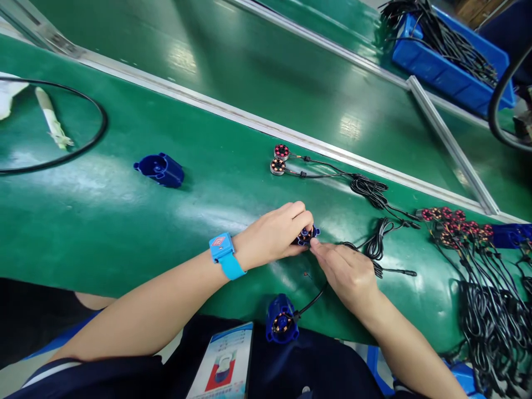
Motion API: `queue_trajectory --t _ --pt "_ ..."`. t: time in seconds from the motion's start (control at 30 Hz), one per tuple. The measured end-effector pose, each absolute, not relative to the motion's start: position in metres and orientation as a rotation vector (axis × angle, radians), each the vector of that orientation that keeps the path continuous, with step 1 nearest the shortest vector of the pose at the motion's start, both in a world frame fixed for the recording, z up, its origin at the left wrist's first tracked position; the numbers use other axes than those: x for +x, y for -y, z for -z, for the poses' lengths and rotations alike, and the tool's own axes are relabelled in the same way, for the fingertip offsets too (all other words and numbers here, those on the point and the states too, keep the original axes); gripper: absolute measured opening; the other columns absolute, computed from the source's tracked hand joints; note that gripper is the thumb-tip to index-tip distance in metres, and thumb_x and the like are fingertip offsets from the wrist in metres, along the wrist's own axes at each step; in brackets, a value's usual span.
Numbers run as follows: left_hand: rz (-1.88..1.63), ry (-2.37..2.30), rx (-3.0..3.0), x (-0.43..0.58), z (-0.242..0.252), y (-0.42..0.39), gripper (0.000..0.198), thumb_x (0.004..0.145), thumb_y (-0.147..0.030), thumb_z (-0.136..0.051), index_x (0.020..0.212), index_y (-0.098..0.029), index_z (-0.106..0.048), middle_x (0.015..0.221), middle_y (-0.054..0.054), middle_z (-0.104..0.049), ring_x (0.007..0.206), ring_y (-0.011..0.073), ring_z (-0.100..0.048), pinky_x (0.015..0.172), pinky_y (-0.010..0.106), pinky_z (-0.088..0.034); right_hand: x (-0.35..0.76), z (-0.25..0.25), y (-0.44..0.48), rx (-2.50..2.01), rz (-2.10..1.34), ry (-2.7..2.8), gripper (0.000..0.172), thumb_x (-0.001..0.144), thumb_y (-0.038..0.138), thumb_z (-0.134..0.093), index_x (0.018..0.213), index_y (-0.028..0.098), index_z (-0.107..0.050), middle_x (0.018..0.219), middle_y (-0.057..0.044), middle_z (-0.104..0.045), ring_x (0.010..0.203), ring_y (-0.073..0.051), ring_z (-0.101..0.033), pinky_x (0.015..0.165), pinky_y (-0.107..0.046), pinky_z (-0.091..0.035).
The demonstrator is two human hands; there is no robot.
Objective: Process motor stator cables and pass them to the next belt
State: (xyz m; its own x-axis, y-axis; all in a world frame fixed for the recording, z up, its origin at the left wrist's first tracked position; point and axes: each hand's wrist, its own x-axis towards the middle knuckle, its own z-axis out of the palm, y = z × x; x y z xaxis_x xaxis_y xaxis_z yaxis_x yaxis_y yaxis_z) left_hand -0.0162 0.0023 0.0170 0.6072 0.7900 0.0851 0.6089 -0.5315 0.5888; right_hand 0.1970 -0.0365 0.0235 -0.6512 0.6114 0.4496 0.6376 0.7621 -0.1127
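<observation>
Fingers (296, 210) bent, my left hand (274, 233) holds a blue motor housing (305, 236); my right hand (349, 271) touches its rim, grip hidden from me. Black cables (457, 51) fill a blue bin (436, 72).

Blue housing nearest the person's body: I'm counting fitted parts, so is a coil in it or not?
In: a copper-wound coil shows through the open end of the blue housing, and a black cable leaves at its rim.

Bright glare patches on green tabletop (124, 238)
</observation>
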Motion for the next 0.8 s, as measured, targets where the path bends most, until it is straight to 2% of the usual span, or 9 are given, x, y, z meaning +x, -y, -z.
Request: queue_trajectory --t 0.23,0.37,0.5,0.67,0.8 --pt "-0.466 -1.103 2.318 -0.016 -0.017 -0.001 0.026 0.084 -0.017 -0.072 0.104 -0.017 -0.055 0.104 0.003 -0.052 0.091 0.0176 -0.055 0.077 0.029 -0.048 0.201 -0.026 0.034 -0.947 -0.084 2.575 0.014 0.098 0.01 -0.056 0.104 0.014 -0.068 0.089 -0.003 -0.074 0.075 -0.012 -0.07 0.072 -0.024 -0.056" --pt "-0.473 -1.126 2.328 -0.015 -0.018 0.0 0.026 0.084 -0.02 -0.074 0.101 -0.017 -0.055 0.102 0.003 -0.053 0.09 0.018 -0.056 0.077 0.029 -0.047 0.205 -0.016 0.034 -0.979 0.053 2.517 0.021 0.095 0.013 -0.063 0.116 0.014 -0.065 0.094 -0.004 -0.074 0.076 -0.012 -0.07 0.074 -0.025 -0.055" --pt "-0.482 -1.136 2.327 -0.014 -0.018 0.001 0.026 0.084 -0.019 -0.074 0.1 -0.016 -0.054 0.102 0.003 -0.053 0.088 0.018 -0.055 0.075 0.029 -0.047 0.202 -0.019 0.038 -0.915 0.22 2.57 0.029 0.094 0.008 -0.06 0.122 0.009 -0.062 0.096 -0.007 -0.073 0.077 -0.015 -0.067 0.074 -0.029 -0.054" --pt "-0.461 -1.14 2.344 -0.013 -0.021 0.0 0.018 0.088 -0.018 -0.069 0.099 -0.016 -0.054 0.102 0.003 -0.053 0.089 0.0182 -0.055 0.077 0.029 -0.047 0.186 -0.037 0.04 -0.93 0.316 2.704 0.018 0.096 0.004 -0.052 0.105 0.011 -0.066 0.076 -0.003 -0.066 0.065 -0.014 -0.06 0.059 -0.03 -0.044" --pt "-0.476 -1.14 2.344 -0.014 -0.021 -0.001 0.02 0.087 -0.018 -0.068 0.099 -0.017 -0.051 0.102 0.003 -0.054 0.09 0.0183 -0.056 0.078 0.03 -0.047 0.187 -0.035 0.038 -0.945 0.397 2.677 0.015 0.096 0.006 -0.055 0.104 0.013 -0.066 0.074 -0.001 -0.065 0.064 -0.012 -0.058 0.061 -0.03 -0.041"
